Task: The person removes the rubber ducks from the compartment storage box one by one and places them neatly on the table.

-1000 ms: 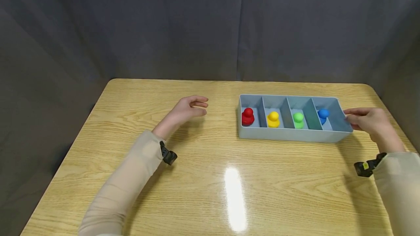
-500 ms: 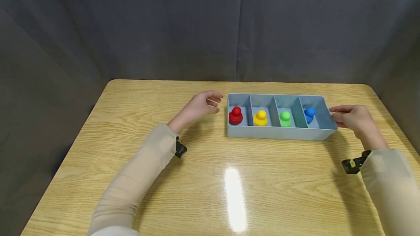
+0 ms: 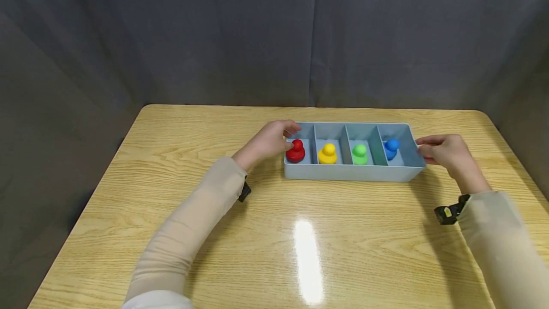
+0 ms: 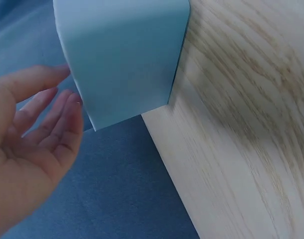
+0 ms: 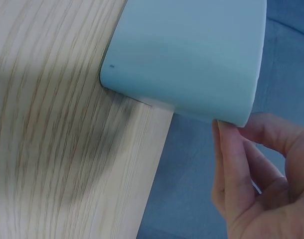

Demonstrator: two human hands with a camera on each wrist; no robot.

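Table [image 3: 214, 156] of glossy wood-grain; tray [image 3: 351, 173] smooth matt, probably plastic; backdrop [image 3: 214, 37] matt cloth.

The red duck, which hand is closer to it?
Left. The left hand is right beside the red duck at the tray's near end; the right hand is at the tray's far end, past the blue duck.

Pale blue tray [image 3: 351, 173] holds 4 pawns: red [image 3: 295, 151], yellow [image 3: 328, 153], green [image 3: 360, 154], blue [image 3: 391, 148]; the table [image 3: 266, 232] is light wood grain.
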